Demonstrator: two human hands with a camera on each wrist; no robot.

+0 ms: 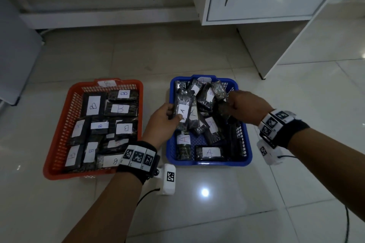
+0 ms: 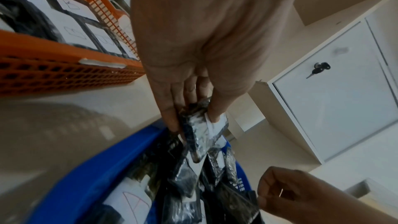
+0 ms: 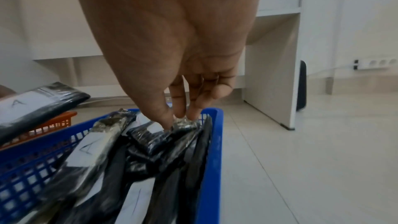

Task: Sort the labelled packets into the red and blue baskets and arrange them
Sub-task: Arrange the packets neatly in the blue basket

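Both hands work over the blue basket (image 1: 208,162), which sits on the floor just right of the red basket (image 1: 57,144). The left hand (image 1: 164,120) grips an A-labelled packet (image 1: 182,111) above the blue basket's left rim. The right hand (image 1: 245,107) pinches a dark packet (image 3: 183,123) by its end, near the basket's right wall. B-labelled packets (image 1: 120,108) lie flat inside the red basket.

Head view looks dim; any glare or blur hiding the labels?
Head view: dim, one glare spot on the floor, labels in the red basket and blue basket legible. Left wrist view: foreground smeared. Right wrist view: basket packets soft, some letters still readable.
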